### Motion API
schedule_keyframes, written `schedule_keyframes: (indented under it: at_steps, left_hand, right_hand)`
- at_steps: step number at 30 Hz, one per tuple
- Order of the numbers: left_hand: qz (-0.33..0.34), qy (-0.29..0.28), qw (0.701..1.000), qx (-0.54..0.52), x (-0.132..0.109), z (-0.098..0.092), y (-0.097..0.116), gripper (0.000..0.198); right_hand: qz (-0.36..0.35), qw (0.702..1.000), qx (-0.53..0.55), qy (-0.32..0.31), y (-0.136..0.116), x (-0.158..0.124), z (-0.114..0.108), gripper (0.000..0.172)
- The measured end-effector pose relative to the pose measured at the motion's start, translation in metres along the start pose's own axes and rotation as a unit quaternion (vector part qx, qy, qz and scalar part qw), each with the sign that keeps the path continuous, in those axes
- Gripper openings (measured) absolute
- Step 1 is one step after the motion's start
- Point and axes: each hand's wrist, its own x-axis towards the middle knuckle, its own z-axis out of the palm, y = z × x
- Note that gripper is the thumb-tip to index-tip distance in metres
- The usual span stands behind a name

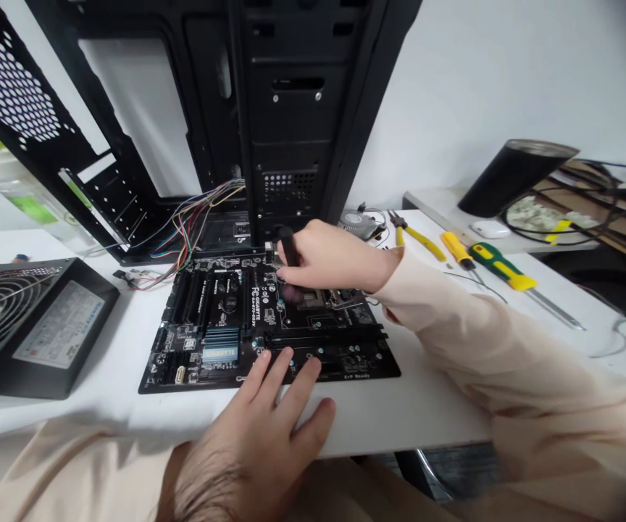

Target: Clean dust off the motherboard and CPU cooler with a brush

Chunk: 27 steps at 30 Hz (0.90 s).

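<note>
A black motherboard (220, 326) lies flat on the white table (400, 406). My left hand (261, 435) rests at its near edge, fingers stretched out and apart, fingertips touching the board. My right hand (329, 257) hovers over the middle of the board near the CPU socket, fingers closed round a short black tool handle (288, 246) that points down at the board. What the tool's tip touches is hidden by blur and the hand.
An open black computer case (269, 109) stands behind the board with coloured wires (193, 217) spilling out. A power supply (30, 319) sits at left. Yellow pliers (419, 238), two screwdrivers (501, 267) and a dark cylinder (514, 174) lie at right.
</note>
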Motion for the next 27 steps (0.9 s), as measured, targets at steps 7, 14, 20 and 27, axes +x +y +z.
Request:
schedule_keyframes:
  at_steps: [7, 14, 20, 27]
  left_hand:
    - [-0.001, 0.0, 1.0, -0.009, 0.002, -0.004, -0.001, 0.043]
    - [0.004, 0.015, 1.0, -0.005, 0.004, -0.006, -0.001, 0.042]
    - [-0.004, 0.002, 1.0, -0.001, 0.003, -0.007, -0.002, 0.041]
    - [-0.002, 0.001, 1.0, -0.004, 0.004, -0.009, 0.0, 0.043]
  right_hand:
    - [-0.078, 0.994, 0.073, -0.023, -0.008, -0.003, 0.0, 0.02]
    - [-0.032, 0.999, -0.017, 0.029, -0.003, -0.003, -0.006, 0.022]
    - [-0.057, 0.995, 0.034, -0.074, -0.013, -0.004, -0.004, 0.018]
    - [-0.058, 0.998, 0.028, 0.003, -0.011, -0.006, -0.012, 0.023]
